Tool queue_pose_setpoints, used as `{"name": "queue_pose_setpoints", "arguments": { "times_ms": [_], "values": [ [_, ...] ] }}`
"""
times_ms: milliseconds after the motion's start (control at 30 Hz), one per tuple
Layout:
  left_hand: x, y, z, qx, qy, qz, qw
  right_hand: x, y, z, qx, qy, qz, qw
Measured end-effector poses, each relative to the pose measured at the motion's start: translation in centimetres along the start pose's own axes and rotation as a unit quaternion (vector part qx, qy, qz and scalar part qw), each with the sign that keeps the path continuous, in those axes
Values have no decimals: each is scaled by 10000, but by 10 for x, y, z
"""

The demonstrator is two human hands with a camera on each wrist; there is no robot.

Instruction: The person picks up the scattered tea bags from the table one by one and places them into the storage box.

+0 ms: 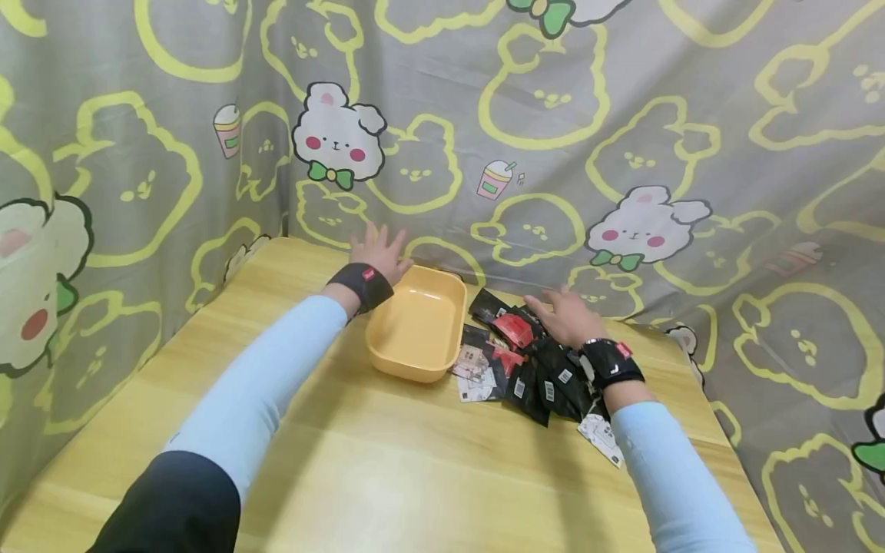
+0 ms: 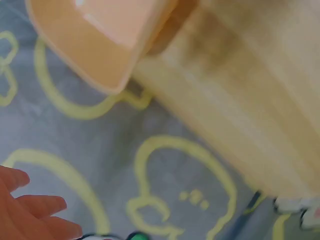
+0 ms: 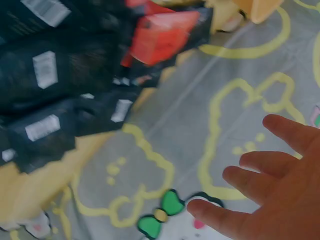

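My left hand (image 1: 380, 253), fingers spread, hovers over the far left corner of a yellow plastic basin (image 1: 418, 330). Nothing is in its grasp, and in the left wrist view its fingers (image 2: 42, 205) reach out apart from the basin. To the right, my right hand (image 1: 567, 319) stretches over the back of a heap of flat black packets (image 1: 553, 376) with white labels. Its fingers (image 3: 255, 185) are extended and hold nothing. A red packet (image 1: 514, 330) lies among the black ones. Paler printed packets (image 1: 477, 369) lie against the basin's right side.
The wooden table (image 1: 373, 461) carries the basin and the heap near its back edge. A grey curtain (image 1: 442, 100) with yellow outlines and rabbit faces hangs right behind and on both sides. One white printed packet (image 1: 601, 438) sticks out at the heap's front right.
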State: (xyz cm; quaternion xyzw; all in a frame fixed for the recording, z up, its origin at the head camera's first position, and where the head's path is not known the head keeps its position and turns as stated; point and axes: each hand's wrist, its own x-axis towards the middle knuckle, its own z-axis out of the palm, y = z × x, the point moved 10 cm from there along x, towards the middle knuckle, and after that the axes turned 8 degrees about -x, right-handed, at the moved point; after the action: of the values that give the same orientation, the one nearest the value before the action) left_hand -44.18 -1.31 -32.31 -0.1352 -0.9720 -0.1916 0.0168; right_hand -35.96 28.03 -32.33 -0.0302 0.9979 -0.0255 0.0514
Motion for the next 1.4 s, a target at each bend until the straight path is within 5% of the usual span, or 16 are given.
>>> {"name": "queue_pose_setpoints", "arguments": {
  "times_ms": [400,867,1100,1400],
  "values": [
    [-18,-28,62,-134,-393,-218,9989,-17,41,54,253,-190,62,9995],
    [-19,-41,95,-365,-1051,-173,9936,-30,104,68,513,-94,355,9980],
    [-18,-51,101,-403,-936,-141,9947,-29,151,64,792,-225,840,9931],
    [-15,-44,103,-486,-789,-17,9957,-9,168,102,637,2,483,9968]
  ]
}}
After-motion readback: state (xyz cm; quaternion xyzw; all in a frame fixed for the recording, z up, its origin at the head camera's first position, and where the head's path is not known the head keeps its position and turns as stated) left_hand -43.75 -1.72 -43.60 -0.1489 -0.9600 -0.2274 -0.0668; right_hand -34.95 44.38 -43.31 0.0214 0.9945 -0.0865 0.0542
